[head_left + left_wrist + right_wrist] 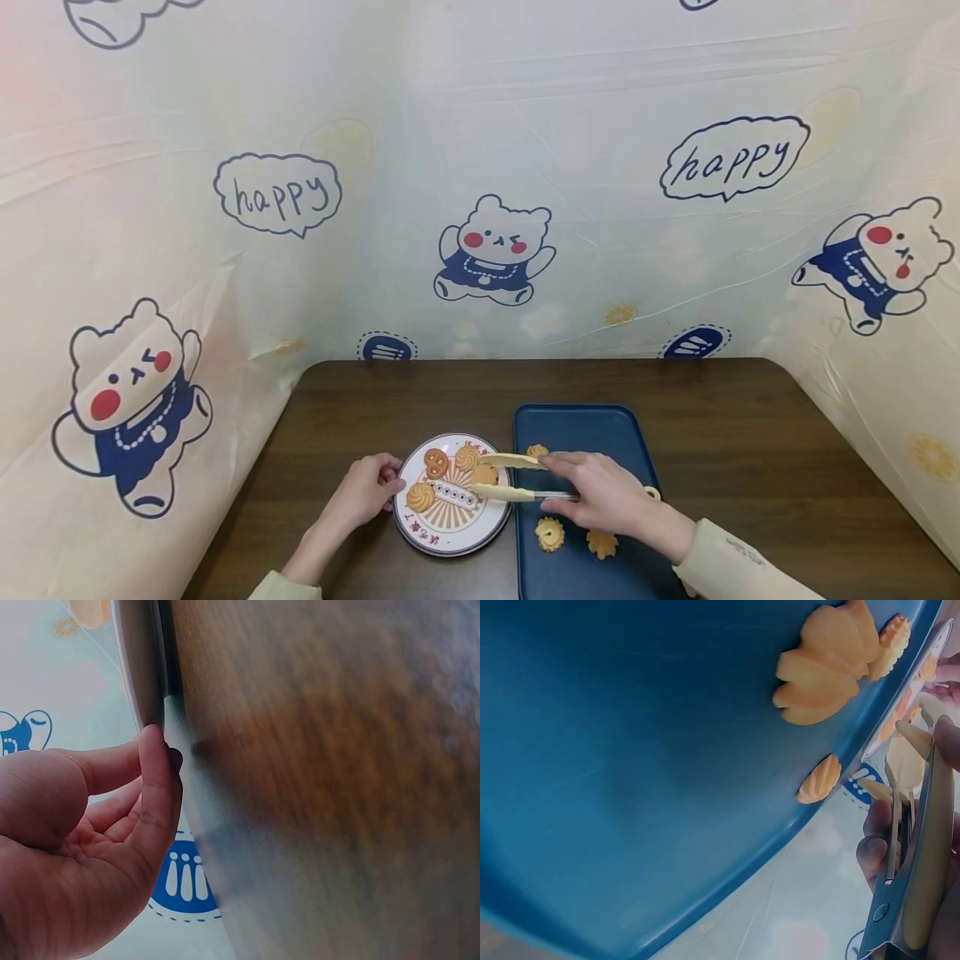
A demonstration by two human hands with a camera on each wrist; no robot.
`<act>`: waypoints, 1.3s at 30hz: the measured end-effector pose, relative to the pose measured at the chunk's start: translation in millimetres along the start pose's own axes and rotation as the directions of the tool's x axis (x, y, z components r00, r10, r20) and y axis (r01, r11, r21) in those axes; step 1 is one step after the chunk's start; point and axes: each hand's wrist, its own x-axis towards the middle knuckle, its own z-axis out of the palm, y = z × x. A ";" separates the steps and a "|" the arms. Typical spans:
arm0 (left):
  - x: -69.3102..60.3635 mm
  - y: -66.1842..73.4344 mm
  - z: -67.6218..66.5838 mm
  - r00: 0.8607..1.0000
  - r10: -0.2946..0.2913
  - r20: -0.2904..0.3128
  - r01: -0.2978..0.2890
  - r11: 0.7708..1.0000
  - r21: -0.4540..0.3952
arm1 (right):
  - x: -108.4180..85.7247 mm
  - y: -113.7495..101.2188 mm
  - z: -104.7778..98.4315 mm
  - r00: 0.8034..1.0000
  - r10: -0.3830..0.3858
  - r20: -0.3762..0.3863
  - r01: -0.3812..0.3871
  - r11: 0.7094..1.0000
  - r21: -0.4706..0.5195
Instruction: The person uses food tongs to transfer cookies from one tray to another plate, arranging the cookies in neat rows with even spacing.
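A: Which biscuit matters here?

B: The round biscuit [485, 474] between the tips of the tongs [506, 493], just inside the right rim of the plate [480, 525]. Whether the tips squeeze it or it rests loose there, I can't tell.

A: And the hands?

B: The right hand [600, 493] has its fingers wrapped round the tongs, whose arms stand some way apart. The left hand [375, 485] pinches the plate's left rim between thumb and fingers.

A: What might go wrong?

B: A swirl biscuit [467, 457] sits right beside the upper tip. If the tongs swing wide, I'd expect them to shove it toward the far rim, or knock the pretzel-shaped biscuit [437, 462] next to it. Squeezing too hard could crumble the round one.

A: And the plate itself?

B: It lies left of the worktop's [735, 450] middle, close against the left edge of the tray [585, 429]. If the left hand lifted its side, biscuits could slide toward that edge.

A: Anything on the tray?

B: A small biscuit [537, 450] near its far left corner, and a flower-shaped biscuit [550, 534] along the left edge. A low-dropping wrist could brush the scalloped biscuit [602, 544] beside it.
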 end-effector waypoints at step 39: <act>0.5 -1.3 -0.4 1.000 -0.011 0.010 0.011 1.000 -0.005 | 34.6 -17.7 19.4 0.990 -0.050 0.129 0.053 0.998 -0.026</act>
